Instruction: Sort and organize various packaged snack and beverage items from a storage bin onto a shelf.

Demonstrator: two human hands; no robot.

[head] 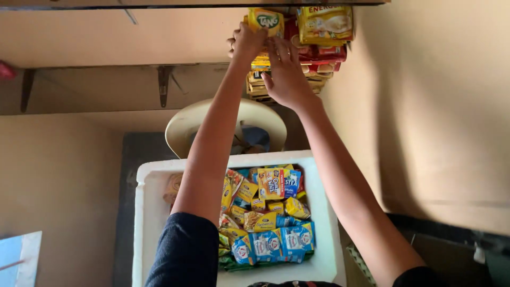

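Behind both hands (268,58), hanging sachets (319,48) partly hidden

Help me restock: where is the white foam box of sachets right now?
In the head view, the white foam box sits low and centre, under both raised arms, just in front of a cream plastic chair.

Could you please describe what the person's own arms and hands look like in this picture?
Both arms are bare from the hands to above the elbow, where short dark sleeves begin. The left hand and right hand show no gloves, rings, watch or bracelets.
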